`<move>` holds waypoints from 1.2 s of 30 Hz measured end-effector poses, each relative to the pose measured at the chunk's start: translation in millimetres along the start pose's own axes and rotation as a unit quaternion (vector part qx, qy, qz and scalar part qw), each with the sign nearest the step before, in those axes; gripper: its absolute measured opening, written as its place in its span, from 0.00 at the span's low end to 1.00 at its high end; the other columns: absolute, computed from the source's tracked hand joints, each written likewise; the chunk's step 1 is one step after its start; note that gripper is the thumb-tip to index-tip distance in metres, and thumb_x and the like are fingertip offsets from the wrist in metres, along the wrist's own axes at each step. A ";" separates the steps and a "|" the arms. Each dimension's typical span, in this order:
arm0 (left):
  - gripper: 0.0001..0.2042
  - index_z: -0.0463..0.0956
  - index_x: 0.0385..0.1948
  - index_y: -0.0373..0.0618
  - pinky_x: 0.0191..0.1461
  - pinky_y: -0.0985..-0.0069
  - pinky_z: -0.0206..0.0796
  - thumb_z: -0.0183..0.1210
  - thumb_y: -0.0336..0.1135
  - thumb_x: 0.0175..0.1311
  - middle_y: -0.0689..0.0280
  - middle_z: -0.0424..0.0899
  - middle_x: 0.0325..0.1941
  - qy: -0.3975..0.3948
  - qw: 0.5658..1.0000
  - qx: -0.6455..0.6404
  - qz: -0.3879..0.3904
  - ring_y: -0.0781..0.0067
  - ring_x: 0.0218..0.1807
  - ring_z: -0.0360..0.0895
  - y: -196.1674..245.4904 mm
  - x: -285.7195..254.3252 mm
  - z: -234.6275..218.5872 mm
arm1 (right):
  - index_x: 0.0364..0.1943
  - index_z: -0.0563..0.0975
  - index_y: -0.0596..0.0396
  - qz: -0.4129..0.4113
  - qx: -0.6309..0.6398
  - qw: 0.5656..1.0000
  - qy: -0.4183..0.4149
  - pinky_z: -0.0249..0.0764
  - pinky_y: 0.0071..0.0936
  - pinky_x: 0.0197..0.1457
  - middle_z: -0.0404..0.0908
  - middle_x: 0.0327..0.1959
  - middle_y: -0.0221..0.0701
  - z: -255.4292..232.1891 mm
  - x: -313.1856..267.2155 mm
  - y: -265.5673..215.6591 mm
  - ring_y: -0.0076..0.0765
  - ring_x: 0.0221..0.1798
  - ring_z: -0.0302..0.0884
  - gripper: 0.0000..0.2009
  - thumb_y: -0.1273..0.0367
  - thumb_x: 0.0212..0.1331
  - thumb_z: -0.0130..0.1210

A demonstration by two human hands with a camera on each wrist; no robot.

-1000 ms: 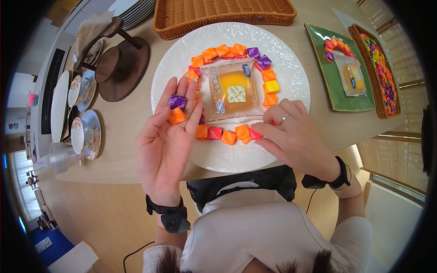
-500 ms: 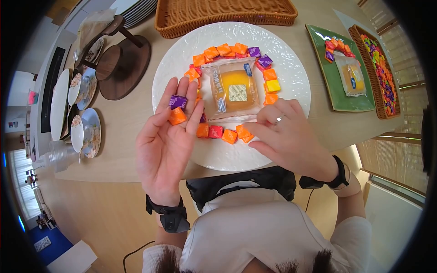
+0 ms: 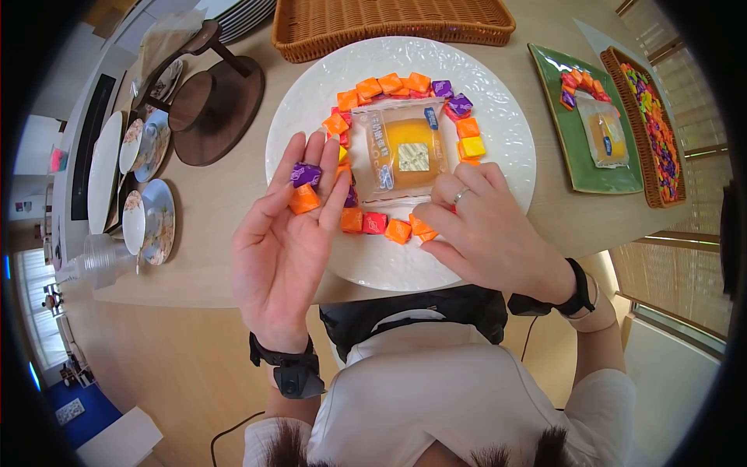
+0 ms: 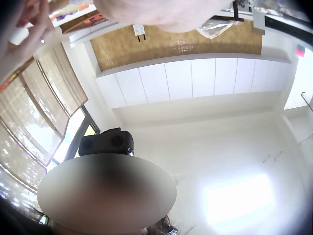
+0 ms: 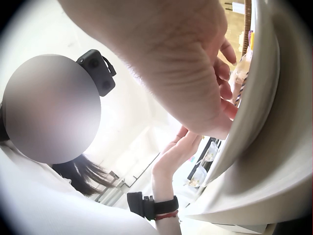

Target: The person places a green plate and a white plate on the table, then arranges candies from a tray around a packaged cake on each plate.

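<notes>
Palm up over the left rim of a round white plate [image 3: 389, 272], my left hand [image 3: 280, 241] carries a purple wrapped candy [image 3: 305, 173] and an orange wrapped candy [image 3: 304, 199] on its fingers. At the plate's lower right, my right hand [image 3: 498, 237] has its thumb and forefinger about a wrapped candy in the ring; the fingers mostly hide it. An orange candy [image 3: 421, 226] shows at its fingertips. Several orange, red, purple and yellow candies surround a packaged yellow cake [image 3: 408, 140]. In the right wrist view, the right hand [image 5: 171, 68] is low over the plate's rim.
A wicker tray [image 3: 389, 31] stands behind the plate. To the right are a green plate [image 3: 607, 180] with another packaged cake and candies, and a basket of candies [image 3: 657, 132]. A dark wooden stand [image 3: 226, 117], cups, saucers and stacked plastic cups [image 3: 113, 261] occupy the left.
My right hand has shifted slightly left along the candy ring, and the red candy that showed at its fingertips is now hidden. The left hand keeps its pose with the two candies.
</notes>
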State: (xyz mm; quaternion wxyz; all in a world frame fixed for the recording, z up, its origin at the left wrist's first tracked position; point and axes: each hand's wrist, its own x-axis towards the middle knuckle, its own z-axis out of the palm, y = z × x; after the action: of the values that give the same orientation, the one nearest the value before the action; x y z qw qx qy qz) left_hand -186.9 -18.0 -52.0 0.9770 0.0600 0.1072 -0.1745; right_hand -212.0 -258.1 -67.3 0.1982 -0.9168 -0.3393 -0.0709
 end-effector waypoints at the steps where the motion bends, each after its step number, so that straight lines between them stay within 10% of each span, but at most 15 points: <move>1: 0.27 0.54 0.73 0.34 0.83 0.52 0.45 0.42 0.20 0.70 0.52 0.60 0.76 0.004 1.000 0.000 -0.001 0.56 0.80 0.53 -0.3 0.0 0.2 | 0.33 0.77 0.53 -0.003 0.002 1.000 -0.004 0.61 0.37 0.54 0.70 0.40 0.32 0.1 -0.1 0.5 0.37 0.49 0.67 0.10 0.67 0.49 0.66; 36: 0.27 0.55 0.72 0.35 0.83 0.51 0.43 0.42 0.19 0.70 0.51 0.61 0.75 -0.003 1.000 -0.022 0.010 0.55 0.80 0.52 5.1 -3.5 0.3 | 0.36 0.79 0.54 -0.014 -0.019 0.999 -0.025 0.62 0.38 0.54 0.73 0.42 0.32 9.4 10.6 -9.9 0.37 0.52 0.69 0.14 0.61 0.54 0.66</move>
State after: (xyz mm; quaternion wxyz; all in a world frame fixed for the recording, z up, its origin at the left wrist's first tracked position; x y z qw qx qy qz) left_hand -188.2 -12.2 -50.5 0.9801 0.0387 0.1072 -0.1627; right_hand -210.4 -241.1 -70.0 0.1709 -0.9172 -0.3553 -0.0574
